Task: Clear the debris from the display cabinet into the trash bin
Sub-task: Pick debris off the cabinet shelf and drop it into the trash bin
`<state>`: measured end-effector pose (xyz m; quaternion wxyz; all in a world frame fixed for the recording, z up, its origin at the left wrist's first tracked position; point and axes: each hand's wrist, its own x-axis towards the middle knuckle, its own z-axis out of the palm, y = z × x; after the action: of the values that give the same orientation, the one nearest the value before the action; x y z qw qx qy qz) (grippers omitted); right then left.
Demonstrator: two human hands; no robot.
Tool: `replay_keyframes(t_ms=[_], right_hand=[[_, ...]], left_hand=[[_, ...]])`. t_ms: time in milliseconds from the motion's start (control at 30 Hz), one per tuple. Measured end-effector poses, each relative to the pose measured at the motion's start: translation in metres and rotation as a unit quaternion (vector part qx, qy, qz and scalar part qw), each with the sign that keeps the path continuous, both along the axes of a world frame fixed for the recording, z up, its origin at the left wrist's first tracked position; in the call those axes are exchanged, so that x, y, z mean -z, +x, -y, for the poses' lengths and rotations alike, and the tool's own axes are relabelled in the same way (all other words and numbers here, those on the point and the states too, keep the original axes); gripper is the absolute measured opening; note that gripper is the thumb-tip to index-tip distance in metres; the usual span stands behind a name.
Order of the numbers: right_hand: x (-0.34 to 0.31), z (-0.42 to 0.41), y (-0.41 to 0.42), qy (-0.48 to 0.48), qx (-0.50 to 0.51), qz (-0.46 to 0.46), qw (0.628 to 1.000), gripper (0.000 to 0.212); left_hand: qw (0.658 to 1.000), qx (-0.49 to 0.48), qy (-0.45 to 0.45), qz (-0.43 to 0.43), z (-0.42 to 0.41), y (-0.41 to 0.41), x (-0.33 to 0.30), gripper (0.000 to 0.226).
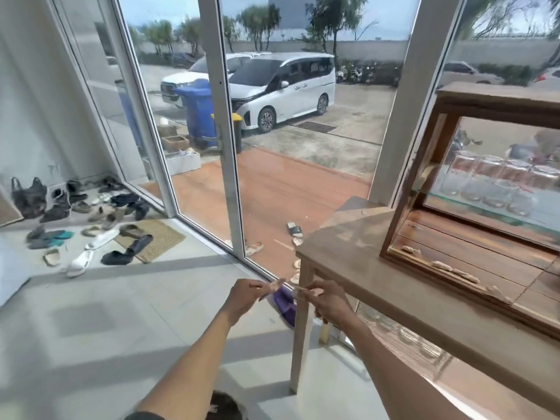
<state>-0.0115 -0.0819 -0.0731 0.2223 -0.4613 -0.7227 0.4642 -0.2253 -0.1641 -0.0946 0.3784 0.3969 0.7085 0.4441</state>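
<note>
Both my hands are held out low in front of me, left of the table. My left hand [244, 295] and my right hand [328, 301] pinch the two ends of a thin, pale, see-through scrap [283, 286] stretched between them. The wooden display cabinet [397, 207] with glass panes stands on the wooden table [348, 253] at the right. Several pale bits of debris [442, 266] lie along its bottom front edge. Glass jars [488, 183] stand on its glass shelf. No trash bin shows indoors; a blue wheeled bin [198, 112] stands outside behind the glass.
A glass door and window wall [230, 165] face me. Many shoes and sandals [91, 225] are scattered on the floor at the left beside a woven mat [160, 237]. A purple slipper [285, 301] lies by the table leg [300, 328].
</note>
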Motion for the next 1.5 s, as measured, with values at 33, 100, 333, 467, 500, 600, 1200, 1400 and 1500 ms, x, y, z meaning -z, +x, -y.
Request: replay_keyframes(t_ms=[33,100,333,467,500,600,1200,1400,1500], right_hand=[[0.005,0.005,-0.01,0.0,-0.008,0.006,1.0,0.014],[0.019,0.016,-0.039,0.003,-0.044,0.023,0.999,0.015],[0.059,0.049,-0.12,-0.04,-0.137,0.07,0.987,0.028],[0.078,0.074,-0.155,-0.043,-0.184,0.088,0.978,0.028],[0.084,0.08,-0.164,-0.05,-0.191,0.091,0.976,0.028],[0.105,0.096,-0.184,-0.06,-0.216,0.106,0.969,0.025],[0.191,0.138,-0.21,-0.068,-0.337,0.2,0.917,0.025],[0.184,0.129,-0.209,-0.059,-0.337,0.197,0.919,0.026],[0.172,0.121,-0.204,-0.063,-0.324,0.182,0.926,0.024]], left_hand=[[1.0,-0.001,-0.006,0.011,0.008,-0.011,0.005,0.043],[0.999,-0.016,-0.028,0.021,0.032,-0.036,0.016,0.033],[0.994,-0.031,-0.078,0.065,0.105,-0.093,0.051,0.036],[0.987,-0.064,-0.115,0.09,0.144,-0.113,0.073,0.019],[0.986,-0.078,-0.127,0.076,0.153,-0.118,0.08,0.017],[0.978,-0.13,-0.151,0.054,0.175,-0.127,0.099,0.014],[0.946,-0.207,-0.234,0.086,0.235,-0.127,0.188,0.007],[0.948,-0.192,-0.24,0.081,0.235,-0.127,0.176,0.013],[0.954,-0.172,-0.235,0.076,0.228,-0.13,0.162,0.017]])
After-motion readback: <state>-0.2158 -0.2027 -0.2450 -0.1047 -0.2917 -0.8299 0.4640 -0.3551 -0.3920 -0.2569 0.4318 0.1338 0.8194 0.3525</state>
